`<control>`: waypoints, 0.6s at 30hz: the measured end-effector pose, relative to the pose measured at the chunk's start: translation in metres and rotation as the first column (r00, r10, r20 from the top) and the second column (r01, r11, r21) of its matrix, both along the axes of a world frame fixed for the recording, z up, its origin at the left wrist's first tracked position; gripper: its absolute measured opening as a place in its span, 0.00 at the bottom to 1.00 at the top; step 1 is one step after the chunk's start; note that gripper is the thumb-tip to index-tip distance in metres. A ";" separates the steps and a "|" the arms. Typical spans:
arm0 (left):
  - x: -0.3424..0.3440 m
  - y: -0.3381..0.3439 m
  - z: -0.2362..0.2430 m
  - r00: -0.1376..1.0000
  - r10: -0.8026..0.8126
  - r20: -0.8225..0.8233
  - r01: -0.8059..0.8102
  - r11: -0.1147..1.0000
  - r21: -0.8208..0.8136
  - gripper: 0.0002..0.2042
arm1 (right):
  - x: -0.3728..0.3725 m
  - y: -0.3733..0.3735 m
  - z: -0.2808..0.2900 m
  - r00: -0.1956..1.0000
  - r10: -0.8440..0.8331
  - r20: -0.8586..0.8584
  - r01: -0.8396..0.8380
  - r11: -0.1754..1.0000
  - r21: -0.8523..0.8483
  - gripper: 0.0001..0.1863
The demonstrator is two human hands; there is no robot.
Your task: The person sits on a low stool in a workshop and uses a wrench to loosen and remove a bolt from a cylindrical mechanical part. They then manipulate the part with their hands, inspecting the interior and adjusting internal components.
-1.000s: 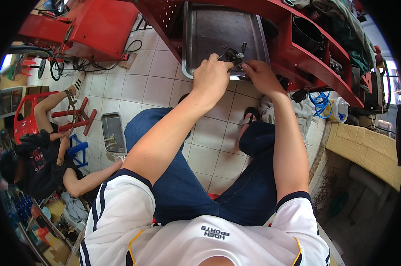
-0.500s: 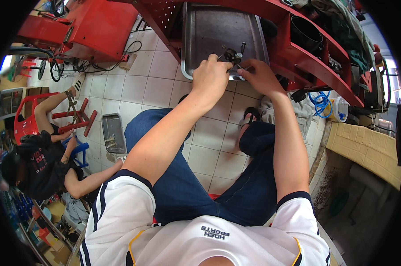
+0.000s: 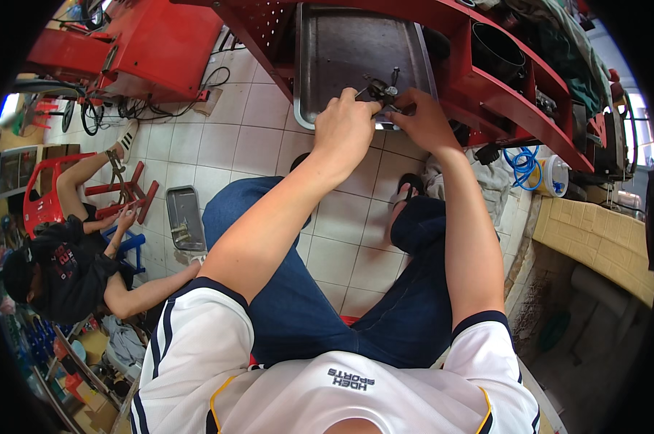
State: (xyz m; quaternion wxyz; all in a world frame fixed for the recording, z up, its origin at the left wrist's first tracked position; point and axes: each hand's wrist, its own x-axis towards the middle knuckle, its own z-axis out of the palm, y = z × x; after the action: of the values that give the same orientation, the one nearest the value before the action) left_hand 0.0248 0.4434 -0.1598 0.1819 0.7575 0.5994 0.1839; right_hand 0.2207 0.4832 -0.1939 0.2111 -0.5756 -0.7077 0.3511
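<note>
Metal part (image 3: 382,92), small and dark, sits at the near edge of a grey steel tray (image 3: 341,50), gripped from both sides: the left hand (image 3: 345,130) curls clenched around its left end, the right hand (image 3: 424,119) pinches its right end, though what kind of part it is I cannot tell. Below lies pale tiled floor (image 3: 262,130). Red shelving (image 3: 529,94) frames the tray. Far left, another person (image 3: 66,267) crouches beside a smaller tray (image 3: 184,217).

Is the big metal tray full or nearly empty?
Nearly empty. The metal tray shows mostly bare surface; only a small metal part sits at its near edge, between both hands.
</note>
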 end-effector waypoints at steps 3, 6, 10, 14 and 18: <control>0.000 -0.002 0.001 1.000 0.003 0.000 -0.003 1.000 0.002 0.17 | -0.006 -0.004 0.005 0.999 -0.035 -0.013 0.035 0.999 -0.009 0.24; -0.001 -0.001 0.003 1.000 0.005 -0.005 -0.005 1.000 -0.008 0.17 | -0.002 -0.004 0.012 0.983 -0.019 -0.180 -0.005 0.991 -0.131 0.23; -0.001 -0.001 0.005 1.000 -0.010 -0.024 0.010 1.000 -0.011 0.18 | 0.009 0.003 -0.004 0.985 0.060 -0.160 -0.076 0.993 -0.095 0.21; 0.000 -0.003 0.005 0.999 -0.018 -0.035 0.018 1.000 0.016 0.17 | 0.009 0.003 -0.002 0.986 0.036 -0.163 -0.052 0.994 -0.092 0.18; 0.002 -0.006 0.003 0.999 -0.037 -0.023 0.039 0.996 0.085 0.16 | 0.001 0.000 0.007 0.998 -0.031 -0.049 0.028 0.997 -0.069 0.18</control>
State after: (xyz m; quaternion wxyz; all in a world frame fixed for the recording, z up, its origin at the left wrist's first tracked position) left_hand 0.0265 0.4373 -0.1565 0.1465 0.7777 0.5786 0.1975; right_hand 0.2218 0.4827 -0.1867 0.2141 -0.5839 -0.6814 0.3859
